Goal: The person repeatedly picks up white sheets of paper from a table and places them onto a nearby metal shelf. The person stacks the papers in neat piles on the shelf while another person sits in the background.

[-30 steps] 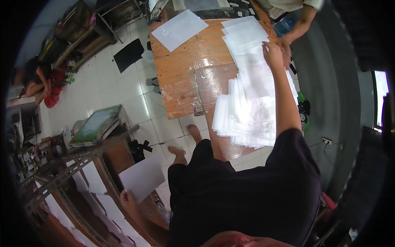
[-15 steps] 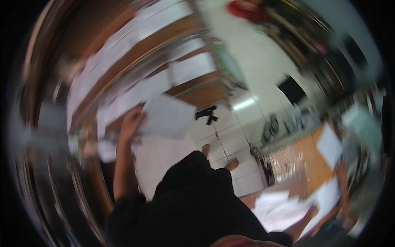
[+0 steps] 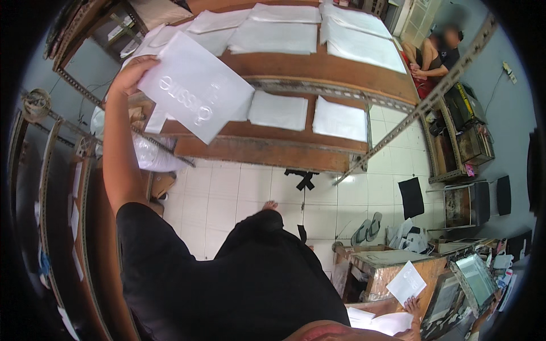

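Observation:
My left hand [image 3: 135, 74], on an outstretched arm at the upper left, pinches a thin white printed sheet [image 3: 190, 88] by its upper left corner. The sheet hangs tilted in front of a wooden shelf rack [image 3: 250, 67], overlapping the white sheets laid there. At the lower right, a hand [image 3: 413, 308], seemingly another person's, grips a second white printed sheet [image 3: 406, 282] by its lower edge, above loose white sheets [image 3: 389, 323] on a table. A bit of skin shows at the bottom edge beside that hand; whether it is my right hand I cannot make out.
A slanted metal rack post [image 3: 409, 113] stands at the right end of the shelves. Slippers [image 3: 367, 228] and a black cloth [image 3: 411, 198] lie on the tiled floor. Another rack [image 3: 85, 216] runs along my left. A person [image 3: 435, 59] sits at the far right.
My view has swung. My left hand has risen up and to the left with its sheet, in front of the rack. The lower right table now sits lower in view.

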